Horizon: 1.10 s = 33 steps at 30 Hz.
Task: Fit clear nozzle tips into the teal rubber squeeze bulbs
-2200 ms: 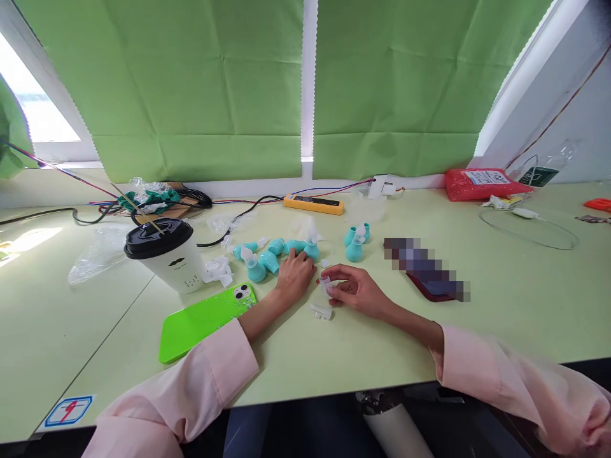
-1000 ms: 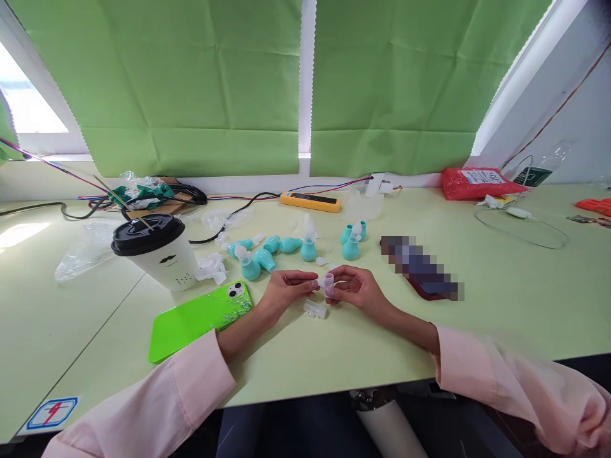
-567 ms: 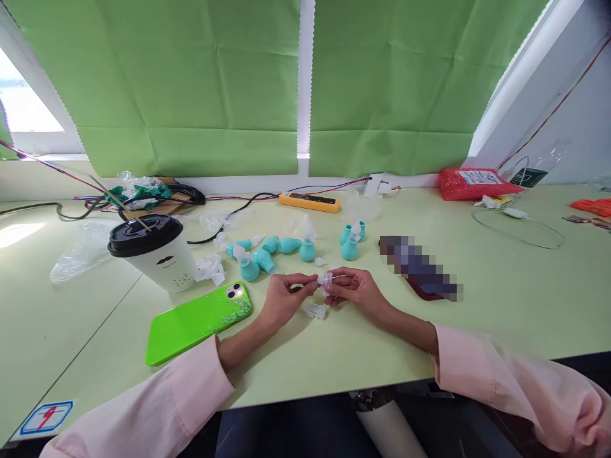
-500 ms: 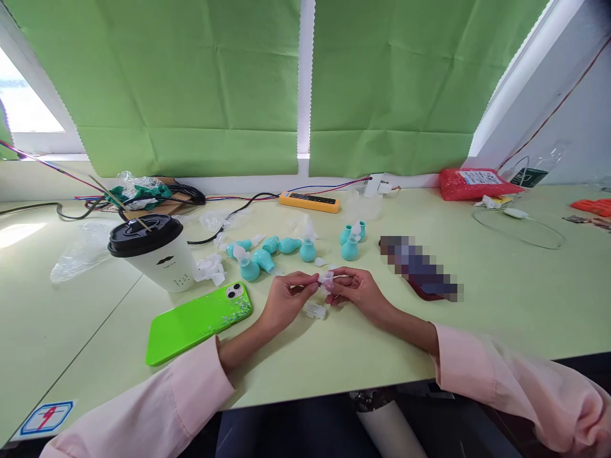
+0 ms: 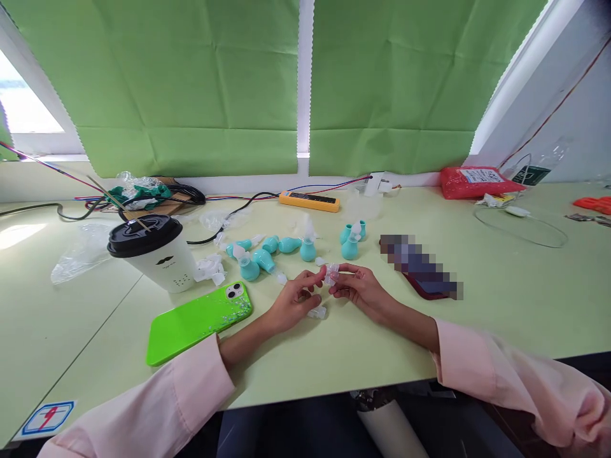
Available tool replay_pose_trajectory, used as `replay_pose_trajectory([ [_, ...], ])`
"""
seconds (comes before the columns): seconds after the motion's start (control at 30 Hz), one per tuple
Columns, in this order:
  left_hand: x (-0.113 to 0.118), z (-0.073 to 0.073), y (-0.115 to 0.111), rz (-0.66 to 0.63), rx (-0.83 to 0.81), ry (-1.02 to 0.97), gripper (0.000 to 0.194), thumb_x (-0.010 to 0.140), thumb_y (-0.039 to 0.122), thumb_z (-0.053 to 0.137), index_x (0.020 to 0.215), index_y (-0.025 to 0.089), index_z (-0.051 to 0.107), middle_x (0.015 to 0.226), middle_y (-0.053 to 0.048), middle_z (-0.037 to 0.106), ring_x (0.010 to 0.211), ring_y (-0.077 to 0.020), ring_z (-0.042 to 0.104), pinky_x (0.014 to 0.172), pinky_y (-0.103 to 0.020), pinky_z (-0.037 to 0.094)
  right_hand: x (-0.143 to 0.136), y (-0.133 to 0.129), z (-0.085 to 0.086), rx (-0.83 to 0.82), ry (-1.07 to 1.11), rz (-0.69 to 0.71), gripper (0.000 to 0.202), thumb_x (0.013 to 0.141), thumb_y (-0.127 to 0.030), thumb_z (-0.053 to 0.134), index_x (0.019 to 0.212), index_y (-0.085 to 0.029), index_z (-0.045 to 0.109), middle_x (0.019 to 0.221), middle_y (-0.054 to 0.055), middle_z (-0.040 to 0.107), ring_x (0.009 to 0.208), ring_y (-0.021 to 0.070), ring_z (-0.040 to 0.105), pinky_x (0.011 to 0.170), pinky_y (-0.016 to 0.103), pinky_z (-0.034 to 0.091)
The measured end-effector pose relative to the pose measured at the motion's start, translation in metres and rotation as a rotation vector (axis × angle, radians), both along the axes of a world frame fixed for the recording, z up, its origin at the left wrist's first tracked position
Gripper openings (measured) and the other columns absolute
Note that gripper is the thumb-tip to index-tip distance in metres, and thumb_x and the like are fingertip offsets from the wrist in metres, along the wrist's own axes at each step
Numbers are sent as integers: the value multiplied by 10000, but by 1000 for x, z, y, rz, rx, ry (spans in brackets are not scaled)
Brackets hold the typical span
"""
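My right hand [image 5: 365, 294] grips a small clear plastic piece [image 5: 331, 273] between thumb and fingers, raised a little above the table. My left hand [image 5: 296, 298] is open. Its index fingertip presses against the left side of that piece, while the thumb stands apart and lower. A second clear plastic part [image 5: 317, 312] lies on the table, partly covered by the left thumb. Beyond my hands are several turquoise squeeze bulbs; one upright bulb [image 5: 308, 250] and another upright bulb [image 5: 350, 248] carry whitish translucent tips. A lying bulb [image 5: 264, 260] points its tip toward my left hand.
A bright green phone [image 5: 198, 324] lies left of my left forearm, with a lidded paper cup [image 5: 157, 261] behind it. A dark phone [image 5: 420, 267], partly pixelated, is right of my hands. Farther back are a yellow device [image 5: 309, 201], cables and a red packet [image 5: 480, 183].
My left thumb and index finger have come apart from their pinch, and the index finger now pushes on the clear piece. The piece has turned slightly in my right hand.
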<state>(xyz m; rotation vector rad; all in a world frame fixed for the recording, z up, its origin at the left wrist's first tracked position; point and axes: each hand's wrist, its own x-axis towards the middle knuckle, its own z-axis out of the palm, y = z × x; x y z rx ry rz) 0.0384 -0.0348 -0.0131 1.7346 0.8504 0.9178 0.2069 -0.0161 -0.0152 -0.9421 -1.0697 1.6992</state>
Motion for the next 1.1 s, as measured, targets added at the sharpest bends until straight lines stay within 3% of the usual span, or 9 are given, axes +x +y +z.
replay_pose_trajectory([
  [0.17,-2,-1,1,-36,46,104,561,742,204,465,1269,252,278,879,-24,411,765,-114,393,627,-230,396,-1,4,-1,-46,104,69,157,657,-192,636,792,-139,577,672,2,628,562,65,585,533,149,479],
  [0.23,-3,2,-1,13,104,126,544,766,230,440,1277,256,255,906,-29,434,790,-121,412,663,-250,409,-1,4,0,-39,137,99,128,667,-187,620,778,-145,572,728,9,633,581,72,590,550,165,481],
  [0.37,-7,14,-5,171,427,292,426,730,231,462,1153,181,434,920,-54,482,849,-155,441,758,-307,399,2,4,3,-12,161,107,95,656,-162,608,731,-156,551,808,20,637,606,102,602,580,207,478],
  [0.5,-14,22,-6,103,641,624,366,608,274,561,959,170,548,937,-65,496,875,-203,435,756,-339,406,6,5,5,-1,140,58,91,650,-179,612,692,-163,533,785,20,642,586,107,599,580,223,465],
  [0.67,-18,18,0,-40,600,834,207,631,281,555,807,181,597,806,-44,555,830,-193,472,723,-314,421,7,5,5,27,88,32,147,633,-245,645,699,-181,530,711,-5,624,528,99,571,532,232,440],
  [0.9,-17,13,5,190,406,495,286,733,290,474,974,148,539,731,-25,584,623,-115,521,605,-242,441,7,-1,11,153,-25,59,173,605,-264,665,703,-173,556,594,-30,541,499,76,487,462,212,393],
  [0.97,-17,11,5,242,411,535,298,743,233,439,1019,145,509,724,-25,574,621,-119,519,592,-244,445,8,-1,14,174,-51,63,188,606,-273,662,718,-179,544,573,-27,545,507,92,495,472,229,402],
  [1.1,-21,6,9,348,657,859,282,724,156,417,978,145,538,856,-83,560,849,-224,486,660,-329,441,13,1,17,206,-35,21,196,610,-267,651,738,-188,525,596,-13,578,546,109,525,488,234,414],
])
